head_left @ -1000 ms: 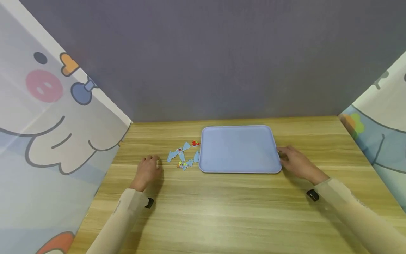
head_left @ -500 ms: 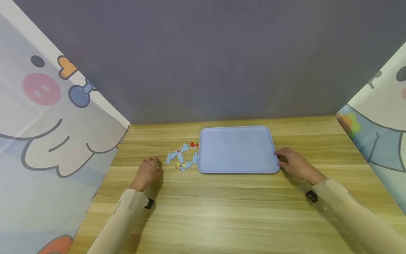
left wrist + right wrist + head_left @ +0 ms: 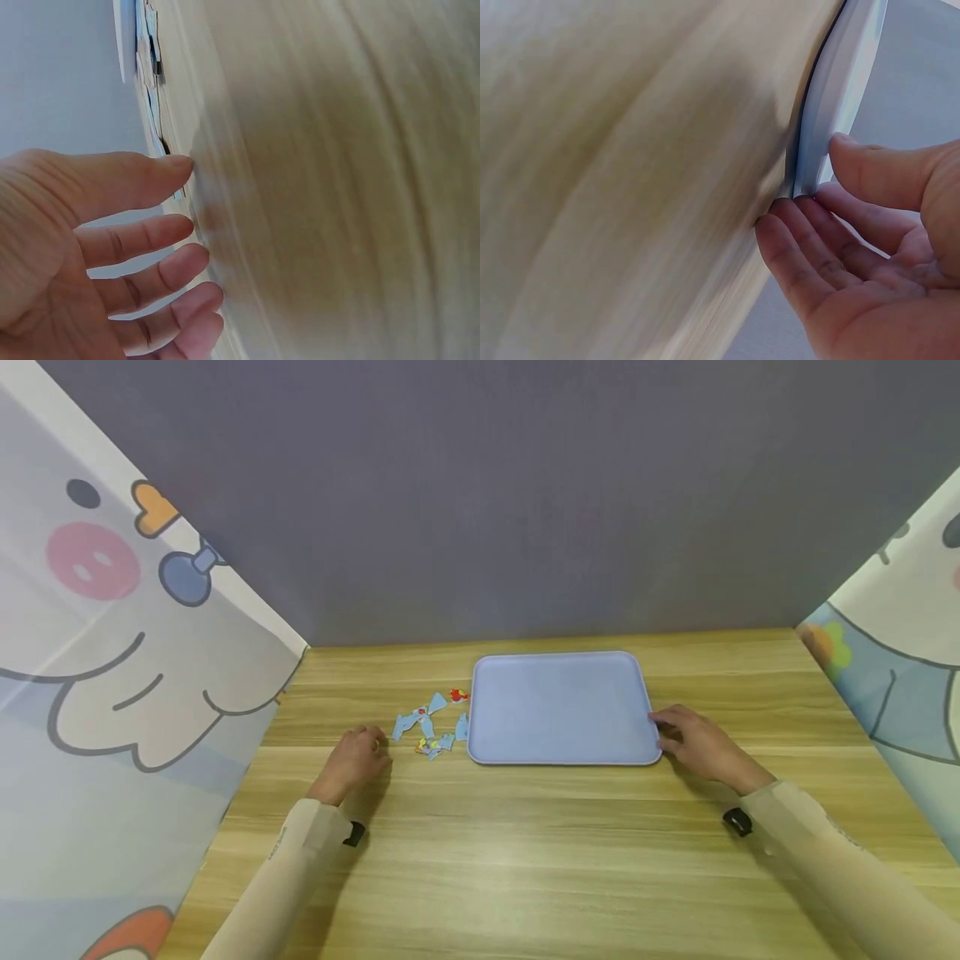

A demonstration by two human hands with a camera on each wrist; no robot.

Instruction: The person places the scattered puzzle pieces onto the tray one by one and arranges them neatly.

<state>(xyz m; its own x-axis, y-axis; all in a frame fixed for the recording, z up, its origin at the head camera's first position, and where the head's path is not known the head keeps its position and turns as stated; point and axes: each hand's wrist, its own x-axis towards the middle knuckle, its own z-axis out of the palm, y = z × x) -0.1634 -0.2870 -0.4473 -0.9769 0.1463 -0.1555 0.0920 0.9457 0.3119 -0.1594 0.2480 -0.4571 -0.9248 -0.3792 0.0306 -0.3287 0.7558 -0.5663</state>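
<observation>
In the head view my left hand [image 3: 352, 764] rests on the table just left of some scattered jigsaw puzzle pieces [image 3: 427, 725]. Its fingers [image 3: 154, 283] and thumb are loosely bent with nothing between them, fingertips at the wood. The flat pieces are light blue, some with red or yellow print, one mostly red. Right beside them lies a light blue rectangular tray [image 3: 562, 710] with a low rim and nothing on it. My right hand [image 3: 697, 743] is at the tray's right edge. In the right wrist view its fingertips touch the tray's side, the thumb apart from them near the rim.
The wooden table [image 3: 525, 860] runs back to a grey panel [image 3: 525, 502]. White and blue cartoon-printed panels stand at the left [image 3: 112, 635] and right. A black band [image 3: 738, 821] sits under the right sleeve, another under the left.
My left hand has shifted slightly right, closer to the puzzle pieces. The right hand stays at the tray's edge, and tray and pieces keep their places; the head view tilts a little.
</observation>
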